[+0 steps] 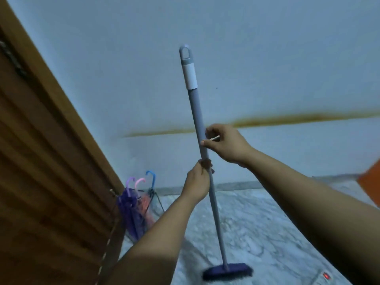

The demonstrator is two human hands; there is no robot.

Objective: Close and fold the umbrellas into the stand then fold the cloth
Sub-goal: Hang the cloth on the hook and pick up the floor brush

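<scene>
Both hands are on a broom: the left hand [198,182] is wrapped around the grey broom handle [197,128] at mid-shaft, fingers curled tight. Just above it, the right hand [224,144] touches the shaft with its fingertips while pinching a thin pale stick [213,138] between thumb and finger; what that stick is, I cannot tell. The handle runs nearly upright, tilted a little, down to a dark blue brush head [227,273] resting on the marble floor [267,233].

Now the task's things: the umbrellas [133,208] are far left, already closed and standing in a wire stand [156,199] against the wooden door [41,182], hooked handles of purple, pink and blue poking up. They look light, with stiff shafts and soft, slippery canopies; I'd take them by the hook or the shaft, never the fabric. The wire stand looks light too, likely to tip if nudged.

No cloth is clearly visible; an orange patch [370,186] at the right edge may be fabric, too blurred to say. The broom occupies both hands, so I reckon it needs setting aside first.
</scene>
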